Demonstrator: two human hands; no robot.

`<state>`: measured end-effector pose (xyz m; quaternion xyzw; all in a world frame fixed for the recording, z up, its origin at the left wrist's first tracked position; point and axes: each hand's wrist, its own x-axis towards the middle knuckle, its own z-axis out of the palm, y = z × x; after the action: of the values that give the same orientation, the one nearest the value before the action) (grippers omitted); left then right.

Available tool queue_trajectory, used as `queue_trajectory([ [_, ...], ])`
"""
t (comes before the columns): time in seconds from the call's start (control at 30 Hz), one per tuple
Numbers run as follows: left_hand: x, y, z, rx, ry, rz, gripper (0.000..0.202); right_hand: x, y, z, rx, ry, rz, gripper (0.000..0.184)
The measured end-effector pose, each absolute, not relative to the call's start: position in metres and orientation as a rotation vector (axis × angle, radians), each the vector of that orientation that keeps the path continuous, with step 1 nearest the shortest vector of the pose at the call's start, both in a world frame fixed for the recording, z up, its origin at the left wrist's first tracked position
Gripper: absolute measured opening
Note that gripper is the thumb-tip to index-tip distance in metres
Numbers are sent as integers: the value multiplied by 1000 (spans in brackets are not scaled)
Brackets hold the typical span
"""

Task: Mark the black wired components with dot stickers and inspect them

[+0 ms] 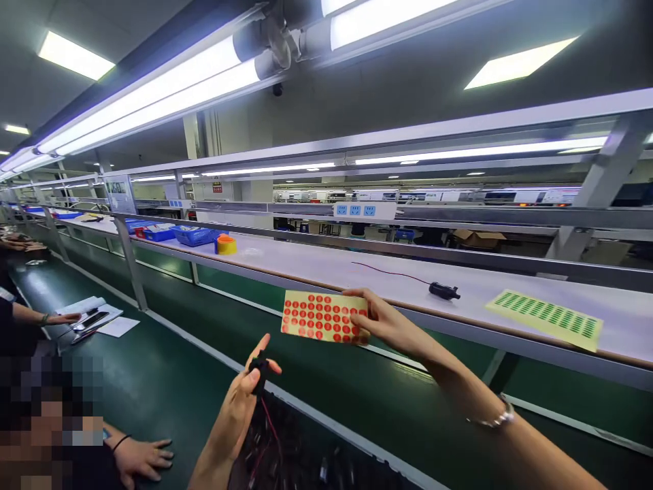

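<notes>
My right hand (380, 320) grips the right end of a sheet of round red stickers (316, 317), held up in front of the shelf. In my left hand (237, 401) is a small black part (260, 371), pinched between thumb and fingers; a thin red wire (270, 422) hangs down from it. Below my left hand lie many dark parts (311, 449) with wires, mostly blurred. On the shelf rests another black part (443, 291) with a wire, and to its right a sheet of green stickers (548, 318).
A white shelf (316, 264) runs above the green bench (168, 367). Orange and yellow tape rolls (226, 245) and blue baskets (196, 235) stand on it. At left, a person's hand (143, 459) lies on the bench; another person's hand (64, 318) touches papers (120, 327).
</notes>
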<state>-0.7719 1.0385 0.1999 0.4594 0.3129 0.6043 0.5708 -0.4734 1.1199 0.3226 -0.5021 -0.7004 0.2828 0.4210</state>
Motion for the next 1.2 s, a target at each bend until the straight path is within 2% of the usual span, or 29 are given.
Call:
queue_trajectory([
  [0.1,-761,1044,227,1225,602,1309,39,-465,1071,312,-1162,-1897,901,51],
  [0.23,-740,1044,229,1236,590,1230,36,-454,1047,306,-1182,-1979,963,51],
  [0.3,-731,1040,223,1228,633,1238,37,-452,1043,300,-1289,-1995,662,47],
  [0.4,-718,1032,219,1255,645,1253,40,-463,1036,287,-1283,-1932,-171,33],
  [0.43,-714,1028,219,1280,645,1248,39,-470,1032,282,-1205,-1937,-352,27],
  [0.5,-707,1021,221,1351,624,1240,39,-489,1024,274,-1038,-2050,-418,20],
  [0.6,-700,1010,223,1488,580,1263,38,-513,1018,267,-972,-2134,-209,15],
  [0.7,-701,1004,221,1626,582,1319,33,-523,1016,264,-1064,-2059,50,17],
  [0.9,-711,1003,206,1792,618,1329,26,-523,1011,272,-1131,-1831,882,31],
  [1.2,-717,1006,185,1829,583,1337,28,-525,1008,303,-1083,-1798,1354,34],
])
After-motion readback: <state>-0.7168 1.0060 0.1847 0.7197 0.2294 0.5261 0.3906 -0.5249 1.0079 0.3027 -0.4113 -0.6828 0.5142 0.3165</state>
